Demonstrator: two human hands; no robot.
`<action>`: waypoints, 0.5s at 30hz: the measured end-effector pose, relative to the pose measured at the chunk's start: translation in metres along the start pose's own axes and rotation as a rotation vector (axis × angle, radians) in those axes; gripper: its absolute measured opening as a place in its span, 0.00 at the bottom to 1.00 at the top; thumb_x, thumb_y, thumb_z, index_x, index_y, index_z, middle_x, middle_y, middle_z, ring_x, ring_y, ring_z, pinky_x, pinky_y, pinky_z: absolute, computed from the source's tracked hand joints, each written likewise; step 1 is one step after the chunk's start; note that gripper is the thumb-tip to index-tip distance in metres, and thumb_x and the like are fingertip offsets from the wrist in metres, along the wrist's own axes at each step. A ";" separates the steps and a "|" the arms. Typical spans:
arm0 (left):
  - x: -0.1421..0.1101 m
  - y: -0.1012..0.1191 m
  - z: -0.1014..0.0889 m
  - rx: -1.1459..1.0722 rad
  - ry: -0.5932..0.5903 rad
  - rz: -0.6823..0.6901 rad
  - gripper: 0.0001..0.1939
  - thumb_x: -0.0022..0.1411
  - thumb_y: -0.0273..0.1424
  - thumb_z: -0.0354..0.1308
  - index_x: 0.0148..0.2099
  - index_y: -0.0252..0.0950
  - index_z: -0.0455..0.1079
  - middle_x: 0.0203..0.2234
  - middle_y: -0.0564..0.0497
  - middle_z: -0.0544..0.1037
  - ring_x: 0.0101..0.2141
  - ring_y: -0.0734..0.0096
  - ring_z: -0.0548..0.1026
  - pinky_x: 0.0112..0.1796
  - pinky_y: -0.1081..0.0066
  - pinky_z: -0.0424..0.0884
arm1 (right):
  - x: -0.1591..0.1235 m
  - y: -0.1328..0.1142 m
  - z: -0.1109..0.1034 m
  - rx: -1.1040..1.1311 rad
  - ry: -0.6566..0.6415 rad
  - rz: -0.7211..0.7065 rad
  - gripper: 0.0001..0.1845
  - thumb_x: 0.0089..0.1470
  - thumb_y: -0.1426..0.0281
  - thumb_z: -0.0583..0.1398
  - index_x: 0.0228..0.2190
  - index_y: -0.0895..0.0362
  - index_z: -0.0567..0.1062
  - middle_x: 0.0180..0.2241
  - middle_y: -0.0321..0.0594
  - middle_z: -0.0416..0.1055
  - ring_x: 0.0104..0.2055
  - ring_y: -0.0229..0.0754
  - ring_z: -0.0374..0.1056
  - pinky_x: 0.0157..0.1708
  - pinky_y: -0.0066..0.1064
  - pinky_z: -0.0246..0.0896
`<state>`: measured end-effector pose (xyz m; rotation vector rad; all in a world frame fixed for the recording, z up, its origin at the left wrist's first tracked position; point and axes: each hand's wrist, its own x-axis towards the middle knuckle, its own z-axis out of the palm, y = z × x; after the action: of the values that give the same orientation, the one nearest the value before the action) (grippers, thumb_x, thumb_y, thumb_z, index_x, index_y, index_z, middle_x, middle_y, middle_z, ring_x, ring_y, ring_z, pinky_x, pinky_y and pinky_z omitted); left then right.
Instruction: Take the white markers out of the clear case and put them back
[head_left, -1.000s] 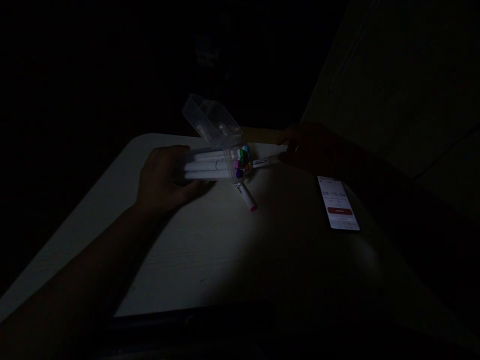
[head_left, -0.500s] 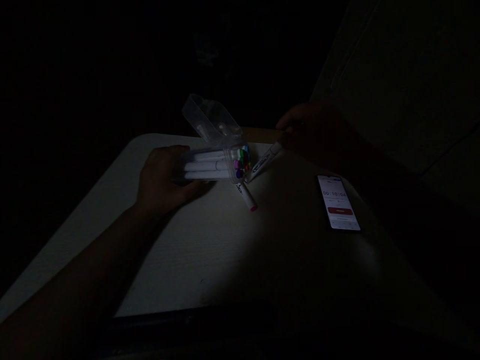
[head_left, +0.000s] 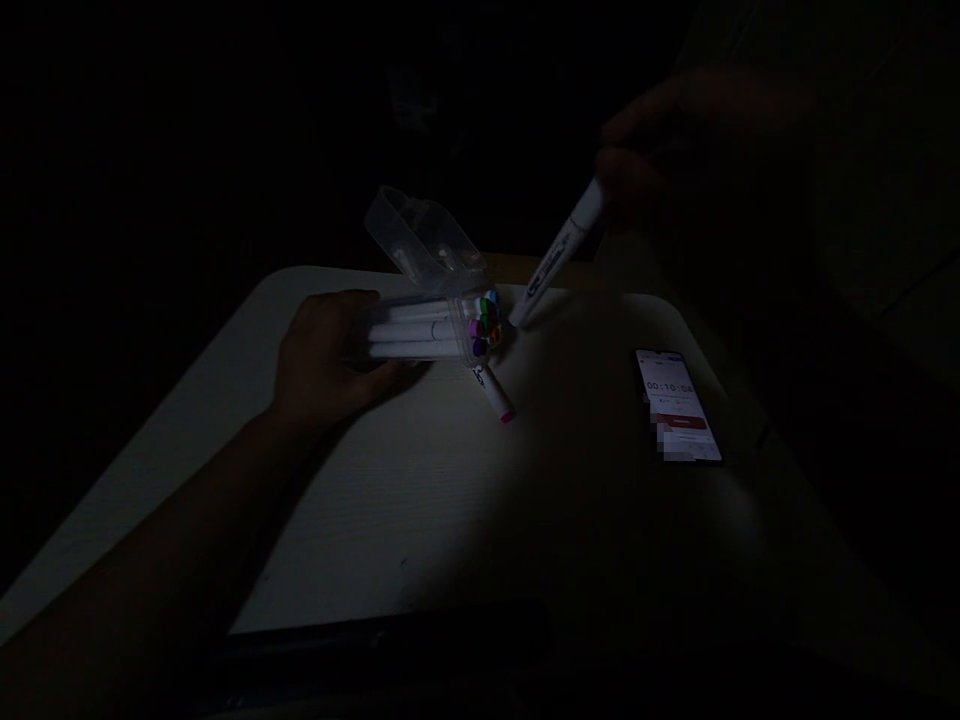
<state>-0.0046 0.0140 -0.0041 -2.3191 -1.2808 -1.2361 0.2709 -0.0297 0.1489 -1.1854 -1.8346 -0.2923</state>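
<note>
Clear marker case (head_left: 420,330) gripped on its side by left hand (head_left: 322,355) on table (head_left: 375,500); white marker (head_left: 559,255) pinched, tilted, by right hand (head_left: 675,150) beside case mouth.

Two hands (head_left: 330,355), one clear case (head_left: 420,325), perhaps seven markers (head_left: 486,322) inside, two loose markers (head_left: 559,252), one phone (head_left: 679,405).

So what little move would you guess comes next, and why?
Probably setting the marker in the right hand down beside the pink-tipped marker on the table: it is lifted clear of the open marker case, which the left hand steadies.
</note>
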 end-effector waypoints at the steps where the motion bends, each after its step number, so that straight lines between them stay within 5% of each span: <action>1: 0.000 0.000 0.000 -0.003 -0.003 -0.004 0.32 0.43 0.47 0.61 0.49 0.38 0.62 0.44 0.48 0.72 0.44 0.60 0.69 0.45 0.63 0.66 | 0.001 -0.001 -0.001 -0.005 0.030 -0.028 0.11 0.48 0.72 0.57 0.32 0.65 0.76 0.32 0.38 0.72 0.31 0.34 0.69 0.32 0.28 0.64; 6: 0.000 -0.001 0.001 -0.009 -0.004 -0.025 0.32 0.43 0.47 0.60 0.50 0.39 0.62 0.43 0.48 0.72 0.44 0.60 0.69 0.44 0.62 0.66 | 0.004 -0.005 -0.007 -0.037 0.087 -0.158 0.12 0.52 0.67 0.55 0.34 0.62 0.73 0.33 0.34 0.72 0.33 0.31 0.69 0.33 0.24 0.61; 15: -0.001 -0.003 0.001 -0.006 -0.003 0.013 0.32 0.45 0.48 0.59 0.50 0.37 0.61 0.43 0.47 0.71 0.44 0.60 0.69 0.44 0.62 0.66 | -0.002 -0.021 -0.009 0.044 0.008 -0.062 0.13 0.54 0.65 0.52 0.36 0.61 0.71 0.33 0.35 0.68 0.33 0.31 0.67 0.38 0.27 0.62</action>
<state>-0.0063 0.0159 -0.0056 -2.3309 -1.2623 -1.2346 0.2592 -0.0475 0.1581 -1.0969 -1.8640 -0.2899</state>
